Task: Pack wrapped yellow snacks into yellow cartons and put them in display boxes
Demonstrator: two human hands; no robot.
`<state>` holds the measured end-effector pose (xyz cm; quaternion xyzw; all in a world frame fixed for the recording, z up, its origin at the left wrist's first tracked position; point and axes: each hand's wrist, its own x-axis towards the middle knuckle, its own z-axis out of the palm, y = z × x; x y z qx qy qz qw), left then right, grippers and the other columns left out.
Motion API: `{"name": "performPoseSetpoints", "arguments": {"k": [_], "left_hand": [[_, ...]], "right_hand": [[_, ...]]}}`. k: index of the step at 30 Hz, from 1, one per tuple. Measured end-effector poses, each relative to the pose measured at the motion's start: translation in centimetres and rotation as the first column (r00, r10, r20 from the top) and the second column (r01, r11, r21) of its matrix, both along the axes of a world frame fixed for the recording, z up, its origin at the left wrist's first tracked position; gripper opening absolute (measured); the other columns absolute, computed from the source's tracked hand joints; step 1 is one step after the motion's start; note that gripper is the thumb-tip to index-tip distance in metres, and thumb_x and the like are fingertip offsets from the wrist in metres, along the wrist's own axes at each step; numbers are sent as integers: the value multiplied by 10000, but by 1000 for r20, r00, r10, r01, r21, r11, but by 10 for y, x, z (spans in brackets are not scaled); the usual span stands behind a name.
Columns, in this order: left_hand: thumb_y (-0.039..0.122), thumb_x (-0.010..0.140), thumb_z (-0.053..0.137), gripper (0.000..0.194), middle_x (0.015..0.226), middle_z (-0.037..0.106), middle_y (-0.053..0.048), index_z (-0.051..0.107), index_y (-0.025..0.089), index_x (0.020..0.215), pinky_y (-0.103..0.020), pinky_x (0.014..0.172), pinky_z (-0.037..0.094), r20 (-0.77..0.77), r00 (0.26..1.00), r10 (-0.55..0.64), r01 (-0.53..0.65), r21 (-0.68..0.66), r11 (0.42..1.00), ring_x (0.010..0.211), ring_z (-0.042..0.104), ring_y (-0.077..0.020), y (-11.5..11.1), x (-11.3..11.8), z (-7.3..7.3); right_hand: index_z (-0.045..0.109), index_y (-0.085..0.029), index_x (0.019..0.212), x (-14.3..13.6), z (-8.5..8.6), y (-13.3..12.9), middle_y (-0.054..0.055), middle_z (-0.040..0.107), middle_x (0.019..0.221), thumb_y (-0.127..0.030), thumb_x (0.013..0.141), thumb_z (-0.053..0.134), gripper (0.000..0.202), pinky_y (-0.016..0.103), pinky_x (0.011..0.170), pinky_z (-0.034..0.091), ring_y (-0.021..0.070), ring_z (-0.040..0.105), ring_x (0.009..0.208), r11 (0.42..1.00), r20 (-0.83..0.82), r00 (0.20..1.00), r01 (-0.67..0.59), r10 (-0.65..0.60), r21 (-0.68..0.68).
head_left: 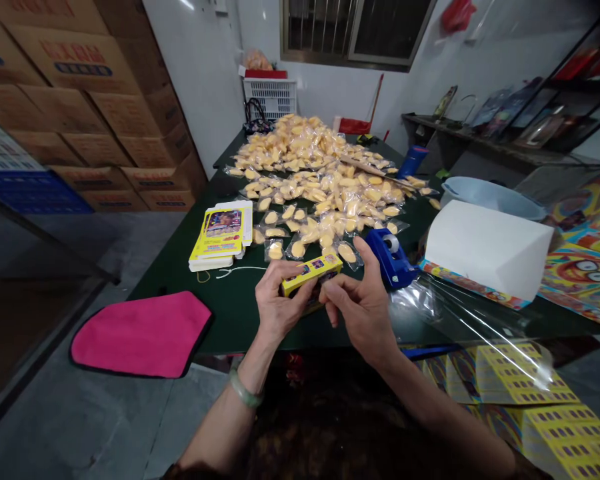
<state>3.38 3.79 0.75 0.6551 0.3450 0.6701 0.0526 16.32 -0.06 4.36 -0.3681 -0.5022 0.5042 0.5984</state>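
Note:
A small yellow box [313, 272] is held over the front edge of the dark green table. My left hand [280, 300] grips its left end, thumb in front and fingers over the top. At the box's right end is my right hand [357, 303], thumb and a finger pinched together, index finger raised; whatever is between them is too small to make out. Just beyond lie many wrapped yellow pieces [325, 193] in a large heap. To the left rests a stack of flat yellow cartons [223, 230]. A blue tape dispenser [393, 260] stands right of my right hand.
A pink cloth [143, 333] hangs over the table's left edge. At right are an open white-lined box [485, 247], a light blue basin [493, 195] and clear plastic film [480, 327]. Printed yellow sheets [545, 413] lie low at right. Brown cartons [75, 120] are stacked at left.

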Motion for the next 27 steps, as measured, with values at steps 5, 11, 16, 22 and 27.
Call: {"name": "performPoseSetpoints", "arguments": {"k": [5, 11, 16, 22, 27], "left_hand": [[215, 722, 748, 171, 827, 659, -29, 607, 180, 813, -247, 628, 521, 2, 1000, -2, 2, -20, 1000, 752, 651, -134, -2, -1, 2], [169, 711, 754, 185, 828, 647, -23, 603, 180, 817, -245, 648, 524, -9, 999, -35, 35, 7, 999, 757, 645, -127, -1, -1, 2], [132, 768, 678, 206, 818, 595, -15, 644, 192, 962, -206, 619, 488, -250, 963, -106, 115, 21, 993, 729, 593, -100, 3, -14, 12], [187, 831, 545, 334, 761, 491, 3, 648, 205, 1148, -185, 532, 400, -505, 834, -222, 152, -176, 972, 633, 486, -80, 5, -27, 28], [276, 753, 600, 335, 763, 581, -25, 710, 149, 1042, -229, 612, 435, -214, 962, -168, 85, -349, 933, 672, 536, -111, 16, -33, 29]], "right_hand": [[79, -227, 1474, -8, -1, 5, -112, 589, 578, -273, 772, 635, 897, 168, 334, 371, 57, 441, 349, 999, -77, 996, -35, 33, -28], [119, -168, 1456, -10, -1, 14, -121, 565, 522, -272, 753, 624, 872, 159, 321, 351, 63, 422, 333, 994, -60, 998, 5, -12, -106], [185, -120, 1408, -8, 2, 20, -122, 538, 464, -324, 741, 633, 829, 157, 303, 322, 69, 395, 302, 983, -18, 1000, 1, -5, -185], [181, -145, 1410, -5, -22, 27, -99, 559, 508, -416, 770, 617, 820, 188, 312, 335, 94, 420, 321, 979, 115, 993, -6, 30, -205], [249, -196, 1432, 4, -82, 19, 16, 643, 765, -223, 746, 651, 795, 352, 606, 539, 216, 645, 684, 989, 683, 720, 149, -124, 22]]}}
